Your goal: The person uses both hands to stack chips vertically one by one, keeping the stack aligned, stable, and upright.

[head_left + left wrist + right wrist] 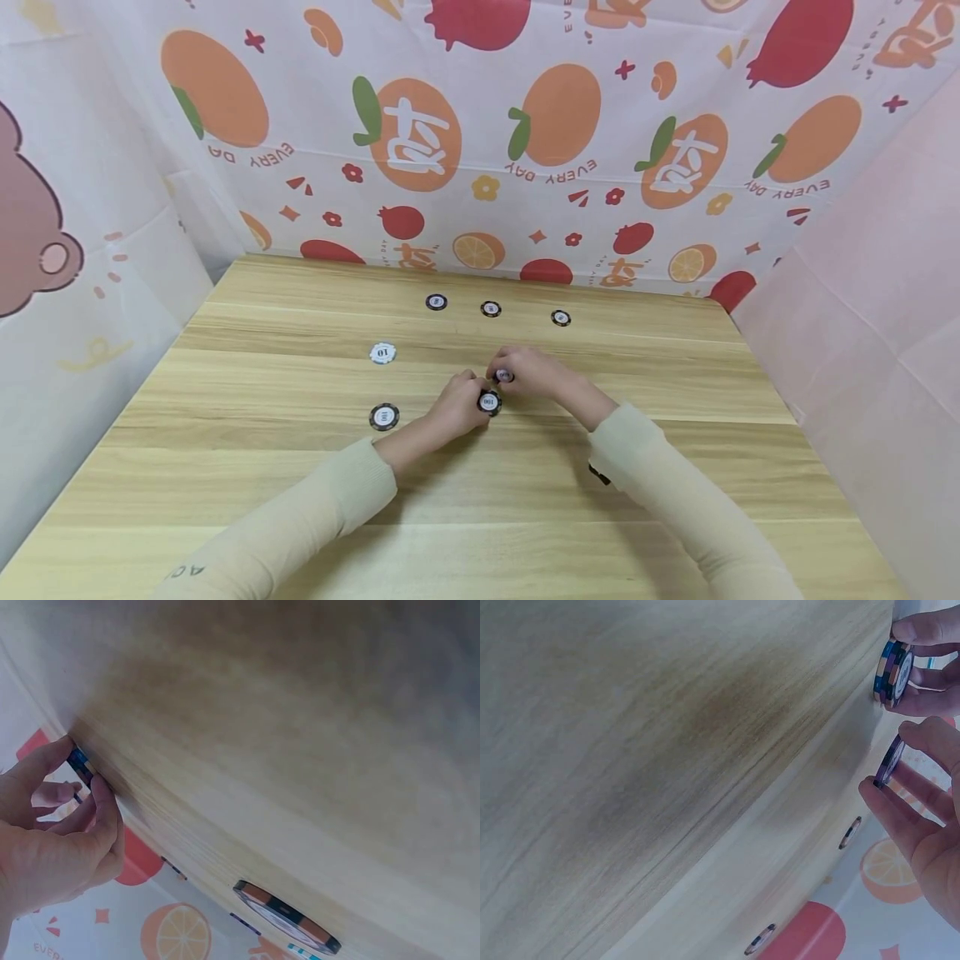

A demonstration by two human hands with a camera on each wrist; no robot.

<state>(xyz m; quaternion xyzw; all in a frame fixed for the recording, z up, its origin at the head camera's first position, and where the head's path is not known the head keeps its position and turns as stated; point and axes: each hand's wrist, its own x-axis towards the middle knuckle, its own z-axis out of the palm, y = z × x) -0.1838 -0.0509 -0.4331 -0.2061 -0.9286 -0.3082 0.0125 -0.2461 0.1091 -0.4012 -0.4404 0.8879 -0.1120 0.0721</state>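
Observation:
In the head view, my left hand (454, 408) pinches black poker chips marked 100 (490, 403) by their edges, close over the middle of the table. Seen from the right wrist, these form a short stack (894, 673) of chips held face to face. My right hand (534, 373) pinches a single purplish poker chip (889, 761) between thumb and fingers, just beyond the left hand's chips. The two hands are nearly together. To the left lie a black chip marked 100 (384, 417) and, farther back, a white chip marked 10 (382, 353).
Three dark chips lie in a spaced row near the back edge: left (437, 302), middle (491, 309) and right (561, 318). A fruit-print cloth (487, 200) hangs behind the wooden table (465, 533). A small black object (598, 474) shows by the right cuff.

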